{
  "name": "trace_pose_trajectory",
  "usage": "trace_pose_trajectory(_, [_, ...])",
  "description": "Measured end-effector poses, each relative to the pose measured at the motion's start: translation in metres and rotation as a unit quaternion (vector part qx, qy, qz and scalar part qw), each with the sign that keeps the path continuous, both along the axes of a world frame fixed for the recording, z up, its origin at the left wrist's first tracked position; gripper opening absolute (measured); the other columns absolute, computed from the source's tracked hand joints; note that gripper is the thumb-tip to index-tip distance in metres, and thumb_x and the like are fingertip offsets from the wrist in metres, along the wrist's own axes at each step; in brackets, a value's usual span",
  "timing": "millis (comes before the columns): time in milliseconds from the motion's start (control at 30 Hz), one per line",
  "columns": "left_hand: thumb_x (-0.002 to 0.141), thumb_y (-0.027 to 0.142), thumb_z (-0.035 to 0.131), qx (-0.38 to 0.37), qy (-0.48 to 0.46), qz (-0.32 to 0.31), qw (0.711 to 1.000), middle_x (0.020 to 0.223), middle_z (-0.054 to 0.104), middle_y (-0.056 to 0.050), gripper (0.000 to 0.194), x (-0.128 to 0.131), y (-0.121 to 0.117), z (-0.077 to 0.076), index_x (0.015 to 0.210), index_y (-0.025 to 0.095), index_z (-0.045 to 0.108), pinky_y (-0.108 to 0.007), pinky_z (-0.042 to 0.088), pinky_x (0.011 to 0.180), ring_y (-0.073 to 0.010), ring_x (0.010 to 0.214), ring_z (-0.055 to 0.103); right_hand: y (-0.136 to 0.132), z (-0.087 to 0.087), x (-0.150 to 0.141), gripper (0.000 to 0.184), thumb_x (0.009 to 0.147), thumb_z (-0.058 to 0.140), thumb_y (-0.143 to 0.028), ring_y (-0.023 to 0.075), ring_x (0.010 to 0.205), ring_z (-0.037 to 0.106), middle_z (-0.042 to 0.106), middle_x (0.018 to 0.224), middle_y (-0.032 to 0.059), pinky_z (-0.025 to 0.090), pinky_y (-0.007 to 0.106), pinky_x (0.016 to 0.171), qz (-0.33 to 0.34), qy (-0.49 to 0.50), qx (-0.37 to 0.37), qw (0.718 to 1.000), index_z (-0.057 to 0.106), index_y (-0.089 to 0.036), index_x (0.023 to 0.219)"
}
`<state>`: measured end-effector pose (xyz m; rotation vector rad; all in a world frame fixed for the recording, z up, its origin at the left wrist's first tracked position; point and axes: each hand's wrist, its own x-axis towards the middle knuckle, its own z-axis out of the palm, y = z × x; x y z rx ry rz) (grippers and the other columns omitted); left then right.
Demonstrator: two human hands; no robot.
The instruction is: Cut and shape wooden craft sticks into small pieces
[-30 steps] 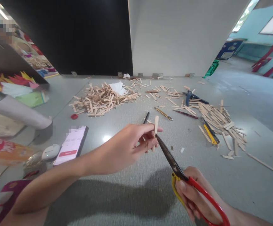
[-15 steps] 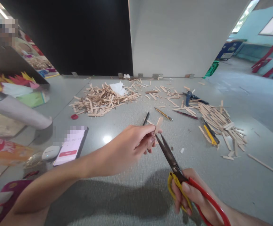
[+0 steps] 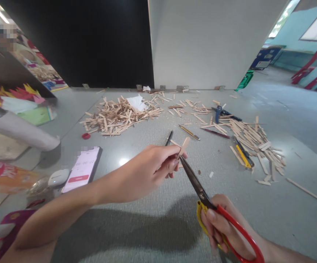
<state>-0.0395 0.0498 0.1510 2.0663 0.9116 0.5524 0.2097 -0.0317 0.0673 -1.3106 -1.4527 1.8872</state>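
Observation:
Pinched in the fingertips of my left hand (image 3: 153,171) is a flat wooden craft stick (image 3: 185,145), its rounded end pointing up. My right hand (image 3: 226,226) grips a pair of scissors (image 3: 199,188) with one yellow and one red handle. The dark blades are closed together, and their tips meet the stick at my left fingertips. Whether the wood is cut through there is hidden by the fingers. Behind my left hand lie a black pen (image 3: 169,137) and a yellow mechanical pencil (image 3: 189,132).
A heap of craft stick pieces (image 3: 120,117) is at the back left, with more sticks (image 3: 256,142) at the right. A yellow cutter knife (image 3: 243,153) and dark blue pliers (image 3: 219,113) lie near them. Left of my arm are a phone (image 3: 81,170) and a white case (image 3: 58,177).
The scissor blades have come together at the stick; they were slightly apart before. The stick leans a little more to the right. My left hand stays nearly in place.

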Motion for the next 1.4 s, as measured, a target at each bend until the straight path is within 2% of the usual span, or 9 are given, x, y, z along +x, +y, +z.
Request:
trace_pose_trajectory(267, [0.113,0.022,0.037,0.029,0.032,-0.012,0.999,0.081,0.064,0.0,0.029,-0.003,0.002,0.002,0.098,0.021,0.061,-0.026,0.045,0.069,-0.0143,0.07,0.058,0.0,0.001,0.0,0.085,0.072,0.05,-0.108,0.0061,0.034,0.041,0.037,0.043,-0.007,0.028,0.017,0.033,0.01,-0.022,-0.022,0.999,0.042,-0.025,0.056])
trace_pose_trajectory(467, [0.112,0.021,0.038,0.046,0.045,-0.009,0.998,0.078,0.061,0.001,0.03,-0.002,0.003,0.004,0.086,0.022,0.053,-0.027,0.041,0.068,-0.0144,0.068,0.053,-0.001,0.003,0.001,0.083,0.082,0.052,-0.101,0.0051,0.031,0.039,0.035,0.04,-0.0074,0.025,0.016,0.031,0.029,0.019,-0.023,0.999,0.04,-0.025,0.053])
trace_pose_trajectory(567, [0.112,0.021,0.038,0.047,0.044,-0.006,0.998,0.079,0.062,0.0,0.029,-0.003,0.004,0.005,0.091,0.021,0.058,-0.027,0.042,0.068,-0.015,0.069,0.054,-0.005,-0.005,0.005,0.082,0.085,0.053,-0.098,0.0048,0.027,0.036,0.037,0.036,-0.0064,0.022,0.015,0.028,0.027,0.065,-0.048,0.996,0.041,-0.025,0.051])
trace_pose_trajectory(733, [0.111,0.019,0.04,0.043,0.037,-0.002,0.998,0.083,0.065,0.0,0.026,-0.005,0.006,0.004,0.106,0.02,0.066,-0.025,0.045,0.069,-0.0145,0.072,0.058,-0.009,-0.015,0.011,0.08,0.087,0.055,-0.095,0.0063,0.025,0.034,0.031,0.033,-0.0082,0.022,0.016,0.027,0.017,0.139,-0.135,0.981,0.038,-0.026,0.05])
trace_pose_trajectory(833, [0.11,0.019,0.041,0.013,0.025,0.015,0.999,0.084,0.068,0.0,0.025,-0.004,0.006,0.004,0.099,0.02,0.063,-0.024,0.047,0.068,-0.0138,0.072,0.061,-0.008,-0.015,0.011,0.079,0.088,0.054,-0.095,0.0071,0.026,0.038,0.031,0.034,-0.0083,0.024,0.015,0.028,0.014,0.15,-0.099,0.984,0.04,-0.025,0.053])
trace_pose_trajectory(1033, [0.108,0.017,0.048,-0.045,-0.01,0.03,0.998,0.088,0.075,-0.001,0.02,-0.001,0.004,0.005,0.099,0.018,0.065,-0.024,0.052,0.067,-0.0132,0.073,0.066,-0.005,-0.003,0.009,0.079,0.081,0.059,-0.099,0.0053,0.042,0.045,0.048,0.058,-0.0044,0.036,0.016,0.041,0.024,0.1,0.008,0.995,0.053,-0.02,0.071])
trace_pose_trajectory(1200, [0.108,0.015,0.05,-0.053,-0.017,0.031,0.998,0.085,0.075,0.0,0.024,-0.001,0.001,0.007,0.091,0.018,0.066,-0.021,0.052,0.066,-0.0109,0.072,0.067,-0.003,0.002,0.005,0.08,0.081,0.055,-0.1,0.0066,0.041,0.043,0.047,0.055,-0.0039,0.032,0.018,0.039,0.018,0.085,0.024,0.996,0.052,-0.021,0.068])
trace_pose_trajectory(1400, [0.109,0.014,0.05,-0.04,-0.011,0.03,0.999,0.085,0.076,0.001,0.025,-0.001,0.0,0.008,0.091,0.017,0.068,-0.02,0.051,0.067,-0.01,0.073,0.069,-0.001,0.001,0.003,0.08,0.081,0.055,-0.1,0.0063,0.039,0.04,0.043,0.052,-0.0052,0.034,0.019,0.039,0.023,0.077,0.013,0.997,0.049,-0.023,0.064])
